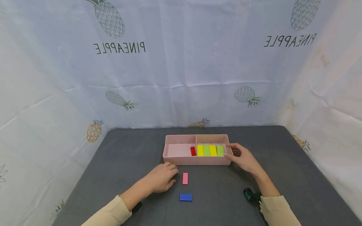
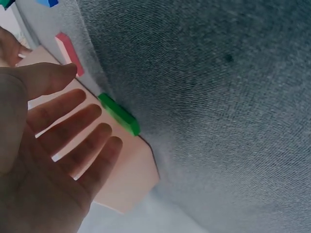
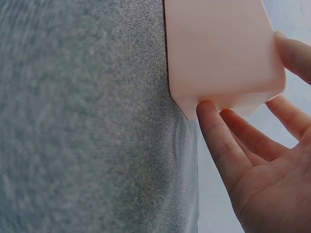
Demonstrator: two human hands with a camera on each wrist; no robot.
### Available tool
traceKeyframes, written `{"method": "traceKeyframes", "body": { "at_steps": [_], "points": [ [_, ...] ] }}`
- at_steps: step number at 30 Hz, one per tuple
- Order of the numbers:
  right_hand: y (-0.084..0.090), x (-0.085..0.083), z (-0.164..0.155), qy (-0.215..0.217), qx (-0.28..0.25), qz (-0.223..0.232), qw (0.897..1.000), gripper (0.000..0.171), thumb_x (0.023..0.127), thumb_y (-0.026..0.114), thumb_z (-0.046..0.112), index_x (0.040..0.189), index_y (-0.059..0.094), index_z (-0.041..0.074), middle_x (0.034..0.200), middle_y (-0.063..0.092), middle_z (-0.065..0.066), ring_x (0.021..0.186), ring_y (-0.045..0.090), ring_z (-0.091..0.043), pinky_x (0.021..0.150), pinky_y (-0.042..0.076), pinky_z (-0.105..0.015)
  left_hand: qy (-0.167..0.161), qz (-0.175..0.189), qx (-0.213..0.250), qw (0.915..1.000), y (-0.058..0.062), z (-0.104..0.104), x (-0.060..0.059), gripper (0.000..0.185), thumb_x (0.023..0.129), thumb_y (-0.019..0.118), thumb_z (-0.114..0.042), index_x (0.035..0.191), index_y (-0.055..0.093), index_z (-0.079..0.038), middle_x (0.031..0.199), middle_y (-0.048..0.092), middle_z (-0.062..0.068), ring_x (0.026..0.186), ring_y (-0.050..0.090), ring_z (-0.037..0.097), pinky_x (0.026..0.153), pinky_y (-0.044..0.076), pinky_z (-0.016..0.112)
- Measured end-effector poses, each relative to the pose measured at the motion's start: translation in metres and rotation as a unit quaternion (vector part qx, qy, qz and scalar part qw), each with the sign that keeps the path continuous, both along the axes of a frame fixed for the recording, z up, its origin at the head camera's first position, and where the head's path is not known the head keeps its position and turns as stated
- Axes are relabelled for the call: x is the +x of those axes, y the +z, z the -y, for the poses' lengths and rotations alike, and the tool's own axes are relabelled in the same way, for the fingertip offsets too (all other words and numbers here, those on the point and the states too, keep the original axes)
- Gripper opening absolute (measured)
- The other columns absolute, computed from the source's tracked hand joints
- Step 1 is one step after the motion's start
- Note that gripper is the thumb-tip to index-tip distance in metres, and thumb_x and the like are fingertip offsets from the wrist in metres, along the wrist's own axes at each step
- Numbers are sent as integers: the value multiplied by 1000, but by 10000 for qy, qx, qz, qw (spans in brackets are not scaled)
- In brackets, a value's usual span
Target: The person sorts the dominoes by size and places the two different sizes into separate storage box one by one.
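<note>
Steadying the pink box (image 1: pixel 198 161), apparently, the right hand (image 1: pixel 244 159) gripped its right end, thumb at the front rim, fingers against the end wall. The left hand (image 1: pixel 161 177) had a relaxed, empty grip; the green block (image 2: pixel 119 114) (hidden in the head view) lay just beyond its fingertips, alongside the box's front wall. On the tabletop (image 1: pixel 220 201), the pink block (image 1: pixel 185 178) sat between box and blue block (image 1: pixel 185 197).

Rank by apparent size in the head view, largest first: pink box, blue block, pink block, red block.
1. Pink box
2. Blue block
3. Pink block
4. Red block
The red block lies farther off, so its true size against the pink block is unsure.
</note>
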State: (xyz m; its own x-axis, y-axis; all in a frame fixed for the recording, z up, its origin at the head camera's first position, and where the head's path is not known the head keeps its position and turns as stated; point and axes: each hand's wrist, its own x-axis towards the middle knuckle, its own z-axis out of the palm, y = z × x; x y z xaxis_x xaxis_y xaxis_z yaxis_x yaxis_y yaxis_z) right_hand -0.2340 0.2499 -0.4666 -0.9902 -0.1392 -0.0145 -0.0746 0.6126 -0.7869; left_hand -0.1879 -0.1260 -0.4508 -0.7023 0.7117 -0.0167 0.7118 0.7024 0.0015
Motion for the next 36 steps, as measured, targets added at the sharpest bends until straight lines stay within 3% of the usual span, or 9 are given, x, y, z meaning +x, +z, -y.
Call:
{"method": "traceKeyframes", "body": {
  "at_steps": [8, 23, 29, 36],
  "points": [
    [0, 0, -1, 19, -44, 6, 10000, 66, 96, 70, 41, 147, 48, 5, 149, 47, -23, 125, 52, -44, 96, 49, -58, 41, 96, 12, 9999, -2, 1, 1, 27, 96, 70, -19, 121, 69, -10, 123, 64, 4, 116, 59, 25, 100, 49, 40],
    [-2, -1, -2, 41, -5, -20, 10000, 65, 96, 70, 42, 147, 49, 6, 148, 47, -23, 125, 53, -43, 96, 49, -58, 353, 592, 188, 9974, -5, 0, -1, 33, 93, 73, -14, 125, 67, -9, 124, 60, 4, 110, 57, 21, 90, 54, 35],
    [-3, -2, -2, 25, 21, -10, 10000, 66, 96, 70, 42, 147, 48, 5, 148, 48, -23, 124, 53, -43, 95, 50, -57, 342, 593, 358, 9970, -7, -2, -4, 29, 90, 74, -12, 119, 68, -10, 109, 57, 1, 95, 53, 16, 81, 52, 30],
    [-3, -2, -1, 2, 48, -24, 10000, 67, 96, 70, 43, 147, 49, 6, 148, 48, -22, 124, 53, -43, 96, 49, -57, 399, 393, 335, 9979, -9, -6, -6, 28, 89, 76, -21, 115, 69, -11, 99, 55, 0, 87, 48, 15, 71, 47, 26]
  ]
}}
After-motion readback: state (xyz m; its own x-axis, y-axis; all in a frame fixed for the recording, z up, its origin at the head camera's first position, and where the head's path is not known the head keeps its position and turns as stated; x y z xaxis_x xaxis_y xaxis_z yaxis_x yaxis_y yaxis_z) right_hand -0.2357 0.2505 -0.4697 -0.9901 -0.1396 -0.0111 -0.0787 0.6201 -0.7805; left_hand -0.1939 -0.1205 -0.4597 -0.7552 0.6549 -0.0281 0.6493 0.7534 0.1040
